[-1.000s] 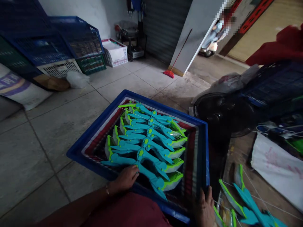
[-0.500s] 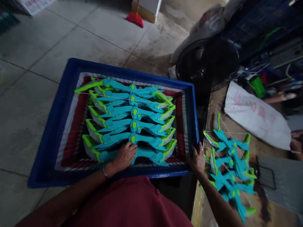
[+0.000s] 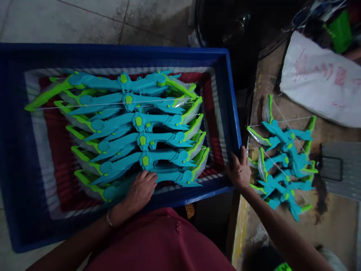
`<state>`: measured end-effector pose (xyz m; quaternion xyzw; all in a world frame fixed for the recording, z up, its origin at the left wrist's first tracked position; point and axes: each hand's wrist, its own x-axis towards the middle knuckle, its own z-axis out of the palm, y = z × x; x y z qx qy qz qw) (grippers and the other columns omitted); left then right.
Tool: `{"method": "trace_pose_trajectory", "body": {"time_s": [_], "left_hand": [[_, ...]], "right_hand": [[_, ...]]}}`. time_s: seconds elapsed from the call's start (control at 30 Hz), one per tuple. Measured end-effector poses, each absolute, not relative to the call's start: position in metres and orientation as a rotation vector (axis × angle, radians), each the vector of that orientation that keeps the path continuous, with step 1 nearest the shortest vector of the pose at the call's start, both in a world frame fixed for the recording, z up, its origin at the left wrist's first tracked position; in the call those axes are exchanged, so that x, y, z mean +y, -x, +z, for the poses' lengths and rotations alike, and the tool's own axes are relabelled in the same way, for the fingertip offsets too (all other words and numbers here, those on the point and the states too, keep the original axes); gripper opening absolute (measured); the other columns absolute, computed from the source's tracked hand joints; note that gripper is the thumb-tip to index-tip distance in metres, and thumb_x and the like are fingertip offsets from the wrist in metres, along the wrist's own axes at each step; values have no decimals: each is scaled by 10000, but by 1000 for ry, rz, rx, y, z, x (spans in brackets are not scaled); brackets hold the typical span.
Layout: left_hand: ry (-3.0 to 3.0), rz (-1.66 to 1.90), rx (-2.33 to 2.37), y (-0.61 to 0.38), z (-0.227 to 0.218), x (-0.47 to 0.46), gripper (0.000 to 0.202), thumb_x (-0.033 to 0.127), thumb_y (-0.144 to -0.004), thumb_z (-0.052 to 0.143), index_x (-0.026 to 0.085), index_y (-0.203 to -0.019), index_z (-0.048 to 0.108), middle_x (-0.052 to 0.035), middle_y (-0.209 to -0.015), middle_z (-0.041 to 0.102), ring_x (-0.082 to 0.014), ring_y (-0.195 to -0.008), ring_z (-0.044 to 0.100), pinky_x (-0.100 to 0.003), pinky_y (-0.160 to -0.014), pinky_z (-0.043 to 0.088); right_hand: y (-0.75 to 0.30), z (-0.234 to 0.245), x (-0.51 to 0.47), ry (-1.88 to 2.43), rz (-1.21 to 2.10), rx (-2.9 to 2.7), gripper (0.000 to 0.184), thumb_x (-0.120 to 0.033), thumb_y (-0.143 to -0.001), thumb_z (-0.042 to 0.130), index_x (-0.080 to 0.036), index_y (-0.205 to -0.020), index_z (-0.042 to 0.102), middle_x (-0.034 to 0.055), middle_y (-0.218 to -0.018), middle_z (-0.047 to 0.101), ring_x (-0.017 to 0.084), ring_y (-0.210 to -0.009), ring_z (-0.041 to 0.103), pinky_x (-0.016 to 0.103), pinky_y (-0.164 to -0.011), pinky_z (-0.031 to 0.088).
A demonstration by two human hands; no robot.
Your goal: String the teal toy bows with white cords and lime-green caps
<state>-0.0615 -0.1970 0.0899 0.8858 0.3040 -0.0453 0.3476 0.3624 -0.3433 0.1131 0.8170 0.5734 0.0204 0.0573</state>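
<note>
Several turquoise and lime-green toy bows (image 3: pixel 142 140) lie in a stacked row inside a large blue plastic crate (image 3: pixel 234 113). My left hand (image 3: pixel 141 192) reaches over the crate's near side, its fingers together and curled over the middle of the nearest bow (image 3: pixel 173 176); the fingertips' far side is partly hidden. At the near right corner, my right hand (image 3: pixel 239 169) grips the crate's rim, the thumb side toward the crate and some fingers out of sight. White strings run across the bows.
On a worn wooden table (image 3: pixel 335 218) to the right lies another pile of toy bows (image 3: pixel 284 162). A white sack with red print (image 3: pixel 318 82) and a grey panel (image 3: pixel 342 169) are also there. A dark round object (image 3: pixel 225 26) stands behind the crate on the tiled floor (image 3: pixel 84 22).
My view has come closer and turned, so the crate looks larger and further left. Both hands keep their places, left on the nearest bow, right on the rim.
</note>
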Motion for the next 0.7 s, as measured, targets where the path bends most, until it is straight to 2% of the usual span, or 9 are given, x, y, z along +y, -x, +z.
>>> {"method": "trace_pose_trajectory", "body": {"time_s": [0.2,0.33,0.47,0.63,0.7], "left_hand": [[-2279,-178,702,26,79,-195,366,282,-1024,454,149,-1325,615,-151,-1357,643,-311,-1293,543,-512,-1111,451],[-2236,-352,701,9,65,-195,399,313,-1028,450,102,-1330,603,-191,-1327,653,-333,-1237,591,-513,-1057,485],[-2204,-404,744,6,65,-200,426,306,-1030,443,62,-1349,583,-224,-1316,647,-364,-1226,593,-531,-1032,486],[-2224,-337,823,9,69,-208,415,301,-1030,434,89,-1355,580,-214,-1330,647,-359,-1266,576,-561,-1126,408],[-2264,-296,837,10,68,-211,410,286,-1024,448,91,-1360,579,-203,-1322,659,-342,-1272,582,-553,-1179,359]], "right_hand": [[-368,108,-348,-2485,55,1767,522,-237,-885,633,-150,-1393,548,168,-1708,106,431,-1443,400,559,-1079,474],[-368,108,-348,-2495,19,1771,524,-241,-897,641,-158,-1403,538,161,-1710,97,424,-1477,356,538,-1092,472],[-371,107,-348,-2497,13,1796,544,-251,-888,669,-149,-1406,536,177,-1708,100,446,-1482,342,579,-1104,452],[-352,126,-339,-2487,172,1890,491,-252,-949,607,-127,-1416,520,207,-1652,269,484,-1486,310,703,-1099,399],[-322,142,-327,-2540,146,2001,481,-196,-959,587,-160,-1431,503,194,-1589,385,435,-1465,379,660,-1106,428]]}}
